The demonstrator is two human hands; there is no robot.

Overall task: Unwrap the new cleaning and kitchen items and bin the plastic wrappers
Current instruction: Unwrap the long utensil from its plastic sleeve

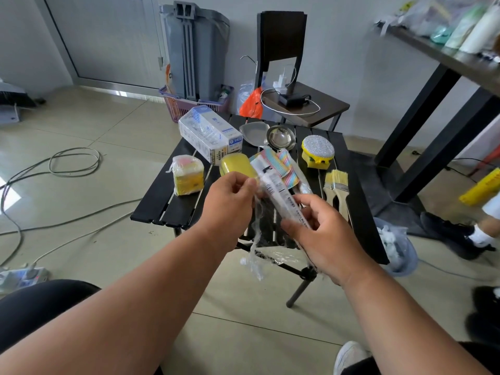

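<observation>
Above the black slatted table (162,207) I hold a long white tube-shaped item (278,190) with printed labels. My right hand (322,236) grips its near end. My left hand (232,204) pinches the clear plastic wrap (259,247), which hangs in loose strands below both hands. On the table lie a wrapped yellow sponge pack (187,174), a yellow sponge (236,165), a rainbow-striped cloth (281,165) in plastic, a white wrapped box (209,133), two metal ladles (280,136), a yellow scrubber with a silver pad (318,151) and two paint brushes (335,188).
A small bin (405,262) holding crumpled plastic stands on the floor right of the table. Behind are a dark chair (297,101) with a charger, an orange bag (253,104), a grey bin (194,50) and a purple basket (176,106). Cables (73,161) lie left. Another person's shoes (457,234) are at right.
</observation>
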